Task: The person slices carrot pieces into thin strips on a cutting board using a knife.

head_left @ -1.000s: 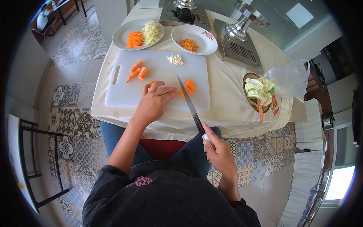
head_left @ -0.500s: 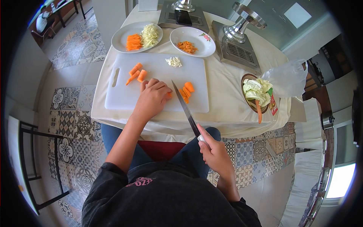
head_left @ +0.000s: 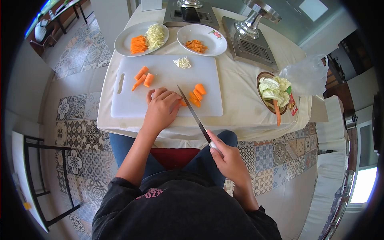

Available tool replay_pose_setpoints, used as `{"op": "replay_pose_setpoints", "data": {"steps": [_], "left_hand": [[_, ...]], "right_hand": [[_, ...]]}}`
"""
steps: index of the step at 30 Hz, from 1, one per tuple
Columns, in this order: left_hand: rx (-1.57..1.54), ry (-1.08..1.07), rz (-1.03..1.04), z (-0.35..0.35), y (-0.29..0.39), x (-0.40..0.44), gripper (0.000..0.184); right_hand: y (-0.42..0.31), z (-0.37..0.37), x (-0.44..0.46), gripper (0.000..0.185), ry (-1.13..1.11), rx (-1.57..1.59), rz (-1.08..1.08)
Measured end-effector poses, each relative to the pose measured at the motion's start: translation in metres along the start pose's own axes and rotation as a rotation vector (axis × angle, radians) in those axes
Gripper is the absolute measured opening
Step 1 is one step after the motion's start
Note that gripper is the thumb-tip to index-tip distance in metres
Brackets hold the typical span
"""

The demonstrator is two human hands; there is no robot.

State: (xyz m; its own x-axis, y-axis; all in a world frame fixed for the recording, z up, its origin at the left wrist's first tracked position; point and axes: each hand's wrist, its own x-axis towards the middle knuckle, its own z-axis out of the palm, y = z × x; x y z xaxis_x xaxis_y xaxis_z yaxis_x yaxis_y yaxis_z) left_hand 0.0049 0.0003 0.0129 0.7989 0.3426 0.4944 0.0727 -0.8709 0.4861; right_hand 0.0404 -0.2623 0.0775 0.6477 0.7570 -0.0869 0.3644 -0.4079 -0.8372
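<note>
My left hand (head_left: 162, 107) presses a mostly hidden carrot piece (head_left: 183, 103) against the white cutting board (head_left: 132, 104), its fingers bent together. In my right hand (head_left: 229, 160) is the handle of a long knife (head_left: 195, 116), its blade slanting up to the left beside the left fingertips. Carrot slices (head_left: 195, 98) lie right of the blade. Several larger carrot pieces (head_left: 148, 80) rest at the board's left, and chopped white bits (head_left: 183, 62) near its far edge.
Beyond the board are an oval plate (head_left: 124, 42) of shredded vegetables and a floral plate (head_left: 220, 46) with orange pieces. Two metal stoves (head_left: 250, 52), a phone (head_left: 191, 15), a bowl (head_left: 261, 86) with cabbage, and a plastic bag (head_left: 306, 76) surround them. A seated person (head_left: 41, 30) is far off.
My left hand has drawn back slightly to the left, and the knife blade has shifted left from the carrot slices to beside the held piece.
</note>
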Motion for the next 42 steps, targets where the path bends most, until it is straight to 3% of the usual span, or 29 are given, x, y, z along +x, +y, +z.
{"op": "replay_pose_setpoints", "data": {"steps": [4, 11, 21, 42], "left_hand": [[-0.005, 0.159, -0.026, 0.004, 0.003, -0.013, 0.026], [0.124, 0.096, 0.086, 0.006, 0.005, -0.017, 0.018], [0.078, 0.083, -0.051, 0.008, 0.002, -0.015, 0.013], [0.137, 0.109, -0.08, 0.012, 0.005, -0.012, 0.01]], "right_hand": [[-0.004, -0.003, 0.003, 0.055, -0.031, -0.029, 0.031], [-0.002, -0.007, 0.007, 0.058, -0.054, -0.107, -0.062], [-0.002, 0.011, 0.003, 0.06, 0.053, -0.234, -0.117], [0.002, 0.025, -0.001, 0.062, 0.039, -0.25, -0.065]]}}
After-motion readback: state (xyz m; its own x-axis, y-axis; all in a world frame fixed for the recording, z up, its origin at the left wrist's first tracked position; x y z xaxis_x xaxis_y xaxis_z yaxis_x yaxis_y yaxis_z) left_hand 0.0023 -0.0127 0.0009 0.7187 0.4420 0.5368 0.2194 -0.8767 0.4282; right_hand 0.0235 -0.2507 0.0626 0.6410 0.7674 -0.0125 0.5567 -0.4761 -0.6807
